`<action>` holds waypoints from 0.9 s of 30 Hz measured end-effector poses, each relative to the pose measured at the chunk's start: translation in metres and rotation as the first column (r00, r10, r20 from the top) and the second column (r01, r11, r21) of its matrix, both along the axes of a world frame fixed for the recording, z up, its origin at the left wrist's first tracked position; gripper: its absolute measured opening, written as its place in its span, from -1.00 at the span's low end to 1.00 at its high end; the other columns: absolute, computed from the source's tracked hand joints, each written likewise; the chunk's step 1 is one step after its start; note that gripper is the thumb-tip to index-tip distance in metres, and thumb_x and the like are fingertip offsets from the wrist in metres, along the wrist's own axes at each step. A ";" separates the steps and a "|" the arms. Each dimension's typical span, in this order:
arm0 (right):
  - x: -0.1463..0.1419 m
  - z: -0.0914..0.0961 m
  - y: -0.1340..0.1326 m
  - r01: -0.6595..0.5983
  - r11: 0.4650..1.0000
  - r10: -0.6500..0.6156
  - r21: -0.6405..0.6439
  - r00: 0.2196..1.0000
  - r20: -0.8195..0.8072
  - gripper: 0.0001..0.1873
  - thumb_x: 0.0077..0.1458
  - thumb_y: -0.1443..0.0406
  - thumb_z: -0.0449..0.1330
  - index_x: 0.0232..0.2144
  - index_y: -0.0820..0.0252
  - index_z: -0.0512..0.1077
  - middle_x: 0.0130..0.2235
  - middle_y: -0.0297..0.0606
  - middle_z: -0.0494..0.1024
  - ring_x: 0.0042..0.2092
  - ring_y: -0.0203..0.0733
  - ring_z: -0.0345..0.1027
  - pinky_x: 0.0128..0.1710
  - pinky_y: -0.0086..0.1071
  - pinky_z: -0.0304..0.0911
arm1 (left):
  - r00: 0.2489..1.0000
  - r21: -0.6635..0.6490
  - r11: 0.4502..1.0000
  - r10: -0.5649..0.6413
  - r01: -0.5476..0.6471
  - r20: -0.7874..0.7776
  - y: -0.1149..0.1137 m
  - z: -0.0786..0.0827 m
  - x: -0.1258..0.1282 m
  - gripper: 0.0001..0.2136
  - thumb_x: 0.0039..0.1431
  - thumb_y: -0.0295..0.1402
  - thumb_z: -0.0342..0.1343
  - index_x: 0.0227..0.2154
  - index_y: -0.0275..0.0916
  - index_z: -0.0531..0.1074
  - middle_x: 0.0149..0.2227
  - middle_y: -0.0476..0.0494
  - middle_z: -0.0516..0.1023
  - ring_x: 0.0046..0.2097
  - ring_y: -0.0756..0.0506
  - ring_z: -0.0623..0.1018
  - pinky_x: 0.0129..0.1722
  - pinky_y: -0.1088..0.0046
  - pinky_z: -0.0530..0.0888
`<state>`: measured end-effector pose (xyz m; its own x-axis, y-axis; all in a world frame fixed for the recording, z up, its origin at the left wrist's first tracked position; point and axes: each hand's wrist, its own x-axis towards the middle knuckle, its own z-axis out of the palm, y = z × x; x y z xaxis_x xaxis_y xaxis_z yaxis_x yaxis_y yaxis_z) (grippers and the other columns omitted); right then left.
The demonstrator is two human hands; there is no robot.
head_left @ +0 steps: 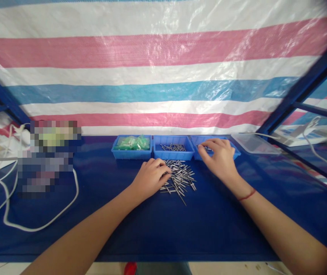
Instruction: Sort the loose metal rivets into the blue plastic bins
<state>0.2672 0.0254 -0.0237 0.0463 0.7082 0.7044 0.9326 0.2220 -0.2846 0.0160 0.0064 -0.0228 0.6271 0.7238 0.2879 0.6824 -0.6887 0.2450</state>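
Head view: the left hand (151,175) rests at the near-left edge of a loose pile of metal pins (181,176), its fingers loosely curled and touching the pile; whether it has hold of any pin cannot be told. The pile spreads on the blue table (157,235) from under those fingers toward the right hand (222,159), lying between the two hands, with its pins pointing many ways. The right hand is over the right tray (236,153), its thumb and forefinger bent close together; the picture is too small to tell whether a pin is pinched between the tips. Some pins (208,148) show in that tray beside the right thumb.

Just left of the right hand and behind the pile, the middle tray (177,155) holds more pins. Beyond the left hand, the left tray (131,154) holds green plastic bags (133,143). A clear plastic box (256,145) lies just past the right hand, to its right. Well left of the left hand, a white cable (37,230) loops across the table.
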 end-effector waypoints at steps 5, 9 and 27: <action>-0.032 0.003 -0.020 -0.402 0.915 0.403 -0.023 0.914 0.044 -0.83 0.13 0.28 0.11 -0.40 0.15 0.50 -0.28 -0.20 0.52 -0.18 -0.08 0.30 -0.11 -0.14 0.18 | 0.999 0.005 1.000 0.028 -0.028 -0.019 -0.001 0.002 0.001 -0.78 0.30 -0.29 -0.05 -0.29 -0.13 0.50 -0.16 -0.05 0.49 -0.14 -0.10 0.40 -0.21 0.35 0.25; -0.048 0.004 -0.033 -0.559 0.815 0.569 -0.150 0.822 0.032 -0.88 0.11 0.30 0.14 -0.34 0.14 0.49 -0.26 -0.22 0.53 -0.16 -0.10 0.30 -0.11 -0.16 0.20 | 0.998 0.022 0.998 0.057 -0.058 0.027 0.002 0.001 0.000 -0.80 0.31 -0.28 -0.05 -0.26 -0.13 0.48 -0.20 -0.02 0.51 -0.16 -0.09 0.41 -0.19 0.35 0.25; -0.056 -0.001 -0.036 -0.740 0.638 0.715 -0.214 0.672 -0.194 -0.79 0.14 0.31 0.14 -0.17 0.04 0.49 -0.30 -0.24 0.51 -0.21 -0.15 0.35 -0.17 -0.22 0.25 | 0.913 0.077 0.991 -0.127 0.105 0.388 -0.009 0.006 0.007 -0.83 0.31 -0.36 -0.05 -0.15 -0.15 0.42 -0.16 -0.06 0.57 -0.12 -0.06 0.50 -0.07 0.40 0.36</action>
<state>0.2109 -0.0105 -0.0252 -0.5136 0.6870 0.5141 0.4706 0.7265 -0.5007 0.0231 -0.0026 -0.0171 0.5349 0.6293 0.5638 0.4536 -0.7768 0.4368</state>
